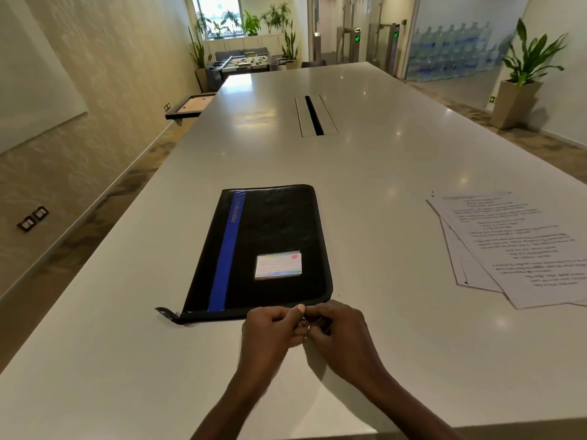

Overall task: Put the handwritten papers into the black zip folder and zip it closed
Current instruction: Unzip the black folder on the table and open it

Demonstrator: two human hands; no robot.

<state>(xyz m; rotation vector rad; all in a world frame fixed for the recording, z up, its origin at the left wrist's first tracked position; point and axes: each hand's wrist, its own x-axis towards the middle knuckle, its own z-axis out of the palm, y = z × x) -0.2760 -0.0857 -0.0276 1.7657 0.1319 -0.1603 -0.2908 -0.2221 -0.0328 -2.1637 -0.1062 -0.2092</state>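
Working the zipper before the papers go in

Both hands meet at the black zip folder's (263, 246) near edge: left hand (273, 325) and right hand (338, 325) pinch the zipper pull (304, 321), probably to open it. Handwritten papers (514, 246) wait well to the right on the table (95, 344).

A long white table (365, 173) is stretching away ahead of the hand, with a slotted cable hatch (314, 116) lying far ahead of it. Far to the right, a potted plant (524, 74) is standing on the floor. A foosball table (244, 63) is sitting far beyond, under a window (219, 12).
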